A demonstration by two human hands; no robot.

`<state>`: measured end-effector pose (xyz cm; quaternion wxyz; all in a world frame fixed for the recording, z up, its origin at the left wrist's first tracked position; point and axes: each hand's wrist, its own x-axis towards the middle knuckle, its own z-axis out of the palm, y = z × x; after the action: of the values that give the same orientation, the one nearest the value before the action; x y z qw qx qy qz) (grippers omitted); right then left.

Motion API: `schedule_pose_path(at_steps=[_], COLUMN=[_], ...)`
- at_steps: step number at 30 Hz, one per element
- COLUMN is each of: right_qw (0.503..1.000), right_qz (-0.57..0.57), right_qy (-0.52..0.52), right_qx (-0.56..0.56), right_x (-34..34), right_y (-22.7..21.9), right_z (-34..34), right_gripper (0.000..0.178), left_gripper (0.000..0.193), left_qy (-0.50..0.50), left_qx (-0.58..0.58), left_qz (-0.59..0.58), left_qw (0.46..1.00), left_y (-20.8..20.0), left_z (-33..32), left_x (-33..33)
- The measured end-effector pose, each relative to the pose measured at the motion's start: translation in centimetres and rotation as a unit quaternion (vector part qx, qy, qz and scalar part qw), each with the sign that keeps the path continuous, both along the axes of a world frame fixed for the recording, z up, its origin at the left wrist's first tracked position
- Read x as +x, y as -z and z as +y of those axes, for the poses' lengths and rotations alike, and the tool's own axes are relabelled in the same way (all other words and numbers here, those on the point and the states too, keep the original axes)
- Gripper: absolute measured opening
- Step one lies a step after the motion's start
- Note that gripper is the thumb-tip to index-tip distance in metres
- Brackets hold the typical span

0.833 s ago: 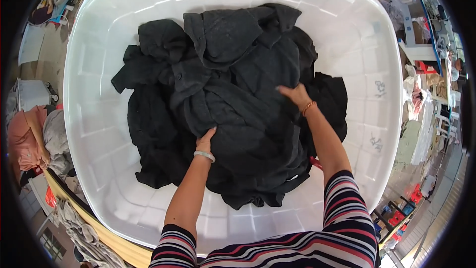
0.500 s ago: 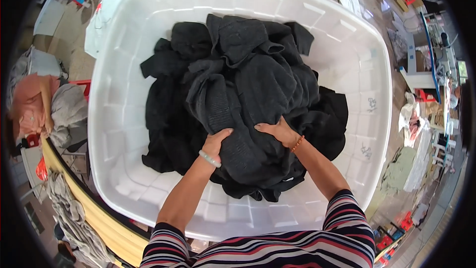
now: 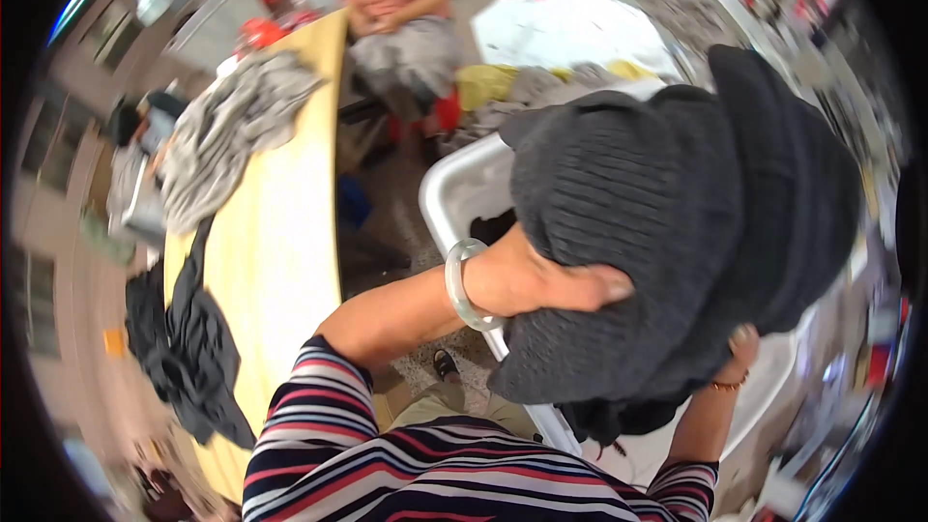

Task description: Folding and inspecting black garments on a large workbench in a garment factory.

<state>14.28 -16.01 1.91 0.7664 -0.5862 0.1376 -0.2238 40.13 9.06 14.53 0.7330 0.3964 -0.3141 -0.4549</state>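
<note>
A bulky bundle of dark grey knitted garments (image 3: 628, 232), ribbed on one side, hangs lifted over the white plastic tub (image 3: 443, 184). My left hand (image 3: 541, 275), below a pale bangle, is closed round the bundle's left side with the thumb on top. On the lower right, my right hand (image 3: 739, 356) grips the same bundle; most of its fingers are hidden beneath the cloth. Under the bundle, more black clothing (image 3: 619, 418) shows inside the tub.
Left of me stands a pale yellow table (image 3: 280, 261), with beige-grey knitwear (image 3: 232, 126) at its far end and a dark garment (image 3: 198, 348) over its near left edge. A seated person (image 3: 401, 0) in a pink top is beyond it. A white sheet (image 3: 570, 34) lies past the tub.
The garments have come up out of the tub in both my hands. My view has swung left, bringing the table and seated person nearer the middle.
</note>
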Motion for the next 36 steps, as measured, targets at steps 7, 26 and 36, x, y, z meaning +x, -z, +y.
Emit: schedule_pose_path(at_steps=[7,26,36], right_qw=[0.890,0.791,0.818], right_qz=[-0.343,-0.136,0.107], right_qy=[-0.191,-0.595,-0.422], right_qx=[-0.232,0.049,-0.376], right_x=[17.7,38.4,50.0], right_y=[-13.1,-15.7,15.4], right_z=[17.4,54.6,54.3], right_gripper=[0.033,0.025,0.051], left_gripper=[0.046,0.054,0.069], left_qy=[-0.313,-0.636,-0.576], left_qx=[-0.109,-0.025,0.287], left_qz=[-0.156,-0.093,-0.134], left_qw=[0.931,0.765,0.754], left_y=[-6.7,-1.3,18.5], left_z=[14.1,58.3,48.2], left_x=[1.9,-2.4,11.1])
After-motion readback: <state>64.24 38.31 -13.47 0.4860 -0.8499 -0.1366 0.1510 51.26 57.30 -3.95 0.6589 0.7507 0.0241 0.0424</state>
